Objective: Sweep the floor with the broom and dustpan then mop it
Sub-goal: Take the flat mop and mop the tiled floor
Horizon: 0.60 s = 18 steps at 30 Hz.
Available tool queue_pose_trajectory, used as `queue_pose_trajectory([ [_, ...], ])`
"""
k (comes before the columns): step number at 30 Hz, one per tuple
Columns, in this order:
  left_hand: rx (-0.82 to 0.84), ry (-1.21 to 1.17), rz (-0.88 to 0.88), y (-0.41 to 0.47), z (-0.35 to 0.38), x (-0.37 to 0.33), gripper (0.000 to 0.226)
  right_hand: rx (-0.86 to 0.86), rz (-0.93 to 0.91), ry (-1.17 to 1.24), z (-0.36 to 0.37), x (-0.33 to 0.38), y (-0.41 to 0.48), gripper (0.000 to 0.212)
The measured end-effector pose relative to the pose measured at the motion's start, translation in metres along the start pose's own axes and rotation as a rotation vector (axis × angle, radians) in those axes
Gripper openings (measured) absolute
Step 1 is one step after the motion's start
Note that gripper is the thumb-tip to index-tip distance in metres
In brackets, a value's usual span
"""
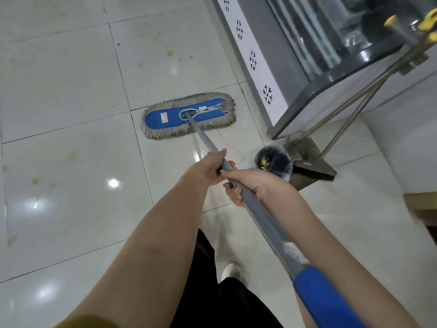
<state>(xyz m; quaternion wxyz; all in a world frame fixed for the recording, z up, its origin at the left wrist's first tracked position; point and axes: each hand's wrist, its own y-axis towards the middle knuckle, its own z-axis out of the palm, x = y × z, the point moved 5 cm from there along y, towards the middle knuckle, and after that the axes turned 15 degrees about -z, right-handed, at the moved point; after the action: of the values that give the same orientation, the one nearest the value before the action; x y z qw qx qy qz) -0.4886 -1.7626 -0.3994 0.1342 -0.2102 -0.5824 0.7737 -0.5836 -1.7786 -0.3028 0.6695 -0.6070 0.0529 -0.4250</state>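
Gripping the mop handle (238, 192) with both hands, fingers wrapped tight around the grey pole: left hand (208, 168) further down toward the mop head, right hand (250, 185) just behind it, the two touching. Blue grip sleeve (324, 301) sits at the near end of the handle. Mop head (189, 116), blue pad with grey fringe, lies flat on the white tiled floor (71, 91). Right of the handle: small bin (274, 162) with scraps, then dustpan (305, 147) and broom (316, 169) leaning against the display freezer (283, 74). Yellowish stains (170, 53) beyond the mop head.
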Motion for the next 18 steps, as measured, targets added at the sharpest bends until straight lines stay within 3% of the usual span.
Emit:
queue_pose_trajectory([
  [12,0.001,0.006,0.006,0.015,-0.038,-0.188,0.017,-0.038,-0.003,-0.034,0.063,0.156,0.098,0.036],
  [18,-0.023,-0.033,-0.011,0.017,-0.045,-0.273,0.026,-0.046,-0.003,-0.037,0.089,0.231,0.138,0.039],
])
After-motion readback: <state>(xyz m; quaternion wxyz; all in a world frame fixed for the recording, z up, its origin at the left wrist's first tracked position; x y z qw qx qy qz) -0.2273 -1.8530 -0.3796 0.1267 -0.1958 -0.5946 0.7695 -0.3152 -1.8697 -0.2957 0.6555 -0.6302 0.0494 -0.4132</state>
